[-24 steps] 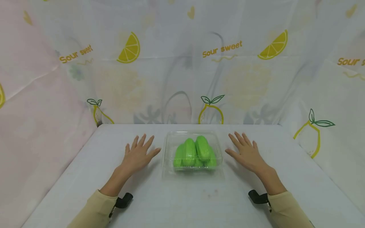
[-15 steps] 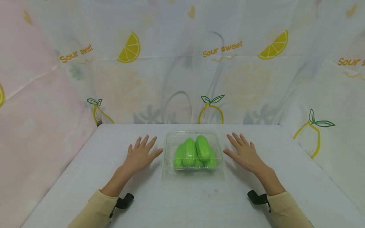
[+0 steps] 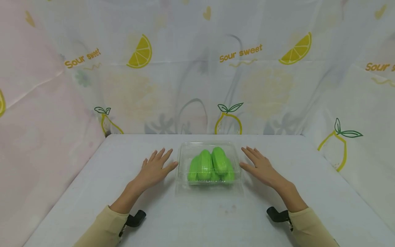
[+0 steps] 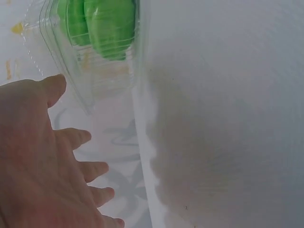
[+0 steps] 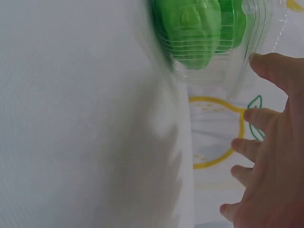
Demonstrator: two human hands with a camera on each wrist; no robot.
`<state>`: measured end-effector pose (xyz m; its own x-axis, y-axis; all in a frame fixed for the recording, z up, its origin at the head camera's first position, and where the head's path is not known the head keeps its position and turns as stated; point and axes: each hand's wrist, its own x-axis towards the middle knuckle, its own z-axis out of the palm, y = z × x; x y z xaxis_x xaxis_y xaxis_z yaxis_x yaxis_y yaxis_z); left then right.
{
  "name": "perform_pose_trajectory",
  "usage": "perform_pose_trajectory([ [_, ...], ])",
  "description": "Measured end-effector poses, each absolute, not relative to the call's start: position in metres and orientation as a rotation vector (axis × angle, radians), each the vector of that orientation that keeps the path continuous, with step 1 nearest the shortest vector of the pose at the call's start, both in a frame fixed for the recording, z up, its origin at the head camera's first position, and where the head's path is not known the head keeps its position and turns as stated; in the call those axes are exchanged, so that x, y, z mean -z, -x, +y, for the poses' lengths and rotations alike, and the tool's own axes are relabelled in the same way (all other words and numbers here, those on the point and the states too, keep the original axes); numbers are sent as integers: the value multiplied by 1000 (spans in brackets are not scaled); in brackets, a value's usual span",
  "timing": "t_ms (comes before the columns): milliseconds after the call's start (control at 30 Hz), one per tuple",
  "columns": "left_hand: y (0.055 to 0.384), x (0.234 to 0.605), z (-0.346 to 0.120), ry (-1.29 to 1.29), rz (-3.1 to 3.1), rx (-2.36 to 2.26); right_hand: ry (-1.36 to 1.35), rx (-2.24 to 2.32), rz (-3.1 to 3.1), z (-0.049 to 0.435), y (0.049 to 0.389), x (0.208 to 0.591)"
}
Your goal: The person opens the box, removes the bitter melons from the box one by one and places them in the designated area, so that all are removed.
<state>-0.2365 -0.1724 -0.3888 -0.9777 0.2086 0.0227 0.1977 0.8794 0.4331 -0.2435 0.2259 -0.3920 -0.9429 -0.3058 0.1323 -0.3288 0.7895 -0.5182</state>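
A clear plastic clamshell box (image 3: 191, 146) stands on the white table, its lid down over several bright green, elongated ribbed fruits or vegetables (image 3: 205, 165). My left hand (image 3: 153, 171) hovers beside the box's left side, fingers spread and thumb tip close to the wall. On the opposite side, my right hand (image 3: 262, 169) hovers with straight fingers, its thumb tip right at the box's edge. Both wrist views show the ridged box wall (image 4: 110, 71) near the thumb, and neither hand holds anything.
The white tabletop (image 3: 203, 223) runs back to a hanging curtain (image 3: 185, 82) printed with lemons and lettering. More curtain encloses the left and right sides. A black wrist camera (image 3: 135, 218) sits under the left sleeve and another black camera (image 3: 276, 215) under the right one.
Both hands have moved inward toward the box, the left one rightward and the right one leftward. The right hand's fingers have drawn closer together. The box stays where it was.
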Motion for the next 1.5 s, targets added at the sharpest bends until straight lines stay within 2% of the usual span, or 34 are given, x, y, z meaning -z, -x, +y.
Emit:
perform_pose_trajectory([
  [533, 238, 390, -168, -356, 2992, -817, -538, -1049, -2957, 224, 243, 395],
  [1500, 245, 399, -169, -306, 2646, -1382, -562, -1324, -2803, 218, 245, 397],
])
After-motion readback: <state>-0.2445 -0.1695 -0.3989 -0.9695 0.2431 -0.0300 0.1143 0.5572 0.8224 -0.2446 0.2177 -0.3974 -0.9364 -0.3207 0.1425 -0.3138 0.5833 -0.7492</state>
